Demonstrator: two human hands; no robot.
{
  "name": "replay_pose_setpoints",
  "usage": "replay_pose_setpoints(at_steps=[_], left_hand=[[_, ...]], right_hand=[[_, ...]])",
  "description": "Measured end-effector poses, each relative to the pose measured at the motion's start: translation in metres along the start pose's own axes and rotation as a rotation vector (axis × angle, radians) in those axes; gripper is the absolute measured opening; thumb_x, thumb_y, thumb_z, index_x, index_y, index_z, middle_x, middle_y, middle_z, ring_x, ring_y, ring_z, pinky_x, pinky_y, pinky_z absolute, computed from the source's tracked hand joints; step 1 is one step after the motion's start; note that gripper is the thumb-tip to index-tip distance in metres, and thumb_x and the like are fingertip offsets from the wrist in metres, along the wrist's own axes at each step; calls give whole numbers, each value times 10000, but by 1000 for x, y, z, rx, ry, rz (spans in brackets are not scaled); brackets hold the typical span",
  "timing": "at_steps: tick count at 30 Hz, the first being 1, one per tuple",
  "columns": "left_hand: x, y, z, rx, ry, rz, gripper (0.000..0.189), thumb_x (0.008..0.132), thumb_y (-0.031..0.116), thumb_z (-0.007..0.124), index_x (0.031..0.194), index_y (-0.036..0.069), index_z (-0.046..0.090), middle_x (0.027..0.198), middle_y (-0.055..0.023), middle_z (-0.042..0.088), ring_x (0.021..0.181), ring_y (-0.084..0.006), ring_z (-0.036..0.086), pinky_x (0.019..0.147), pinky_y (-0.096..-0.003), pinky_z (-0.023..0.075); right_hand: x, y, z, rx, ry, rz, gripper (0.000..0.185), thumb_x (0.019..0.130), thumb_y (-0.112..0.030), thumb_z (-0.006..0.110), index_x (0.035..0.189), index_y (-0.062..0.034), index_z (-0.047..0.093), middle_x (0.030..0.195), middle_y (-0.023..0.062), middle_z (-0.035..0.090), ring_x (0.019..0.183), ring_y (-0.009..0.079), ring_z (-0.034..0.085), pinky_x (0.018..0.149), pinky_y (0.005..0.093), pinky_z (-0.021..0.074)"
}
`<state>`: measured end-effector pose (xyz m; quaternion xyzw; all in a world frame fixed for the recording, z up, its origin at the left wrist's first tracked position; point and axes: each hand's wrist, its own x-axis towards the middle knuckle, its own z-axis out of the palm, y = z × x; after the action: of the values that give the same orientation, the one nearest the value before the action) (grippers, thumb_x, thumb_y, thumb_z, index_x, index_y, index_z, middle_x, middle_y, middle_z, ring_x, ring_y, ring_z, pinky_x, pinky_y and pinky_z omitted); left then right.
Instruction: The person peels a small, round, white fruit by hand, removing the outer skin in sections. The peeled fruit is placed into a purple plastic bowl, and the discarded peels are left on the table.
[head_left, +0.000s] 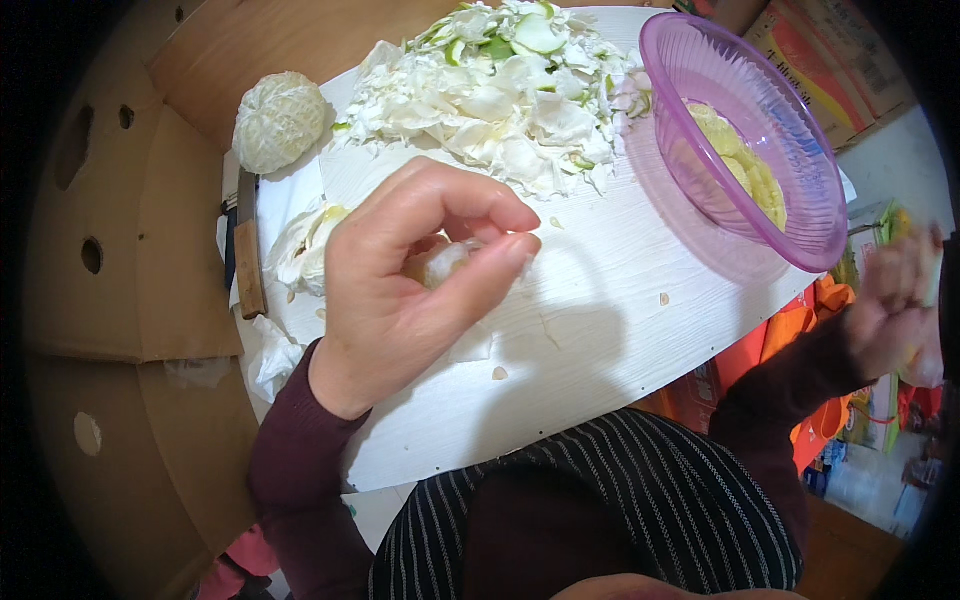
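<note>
My left hand (405, 285) is raised over the white tabletop (600, 330), with thumb and forefinger pinched together. A pale, translucent piece of pomelo (444, 264) shows inside its curled fingers, mostly hidden by them. Far to the right, beyond the table edge, my right hand (896, 307) is blurred; whether it holds anything is unclear. Beside my left hand lies an opened clump of whitish pomelo membrane (300, 251). A purple, ribbed plastic bowl (675, 135) stands at the back right with yellow pomelo flesh (739, 161) in it.
Shredded white and green pomelo peel (487, 97) is heaped at the back. A peeled pomelo (281, 122) sits at the back left, near a wooden-handled knife (249, 262). Crumpled tissue (274, 360) and a few seeds (500, 373) lie about. Cardboard (97, 300) borders the left side.
</note>
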<state>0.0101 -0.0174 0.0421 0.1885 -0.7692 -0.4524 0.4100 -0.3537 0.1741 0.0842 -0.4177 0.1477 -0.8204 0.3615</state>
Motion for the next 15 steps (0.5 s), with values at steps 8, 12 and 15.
replay_pose_setpoints(at_steps=[8,12,15], left_hand=[[-1,8,-8,-148,66,-98,144,862,-19,663,1003,-14,635,938,-26,639,812,-60,565,742,-202,460],[-3,7,1,-186,-6,-190,131,860,-9,664,988,-10,644,929,-25,636,824,-65,559,760,-207,453],[-6,7,5,-163,-88,-270,119,847,-4,675,965,-4,656,920,-23,633,812,-66,554,747,-205,444]], right_hand=[[-2,-155,-127,-108,357,-294,88,775,-16,398,733,-82,359,565,-4,312,425,94,241,452,237,241],[1,-33,-29,-313,264,212,227,1061,-240,365,1014,-33,443,566,-34,354,391,38,229,362,195,215],[17,35,37,-256,-142,329,256,1073,-312,309,1106,-82,417,578,-47,407,343,17,226,308,170,176]])
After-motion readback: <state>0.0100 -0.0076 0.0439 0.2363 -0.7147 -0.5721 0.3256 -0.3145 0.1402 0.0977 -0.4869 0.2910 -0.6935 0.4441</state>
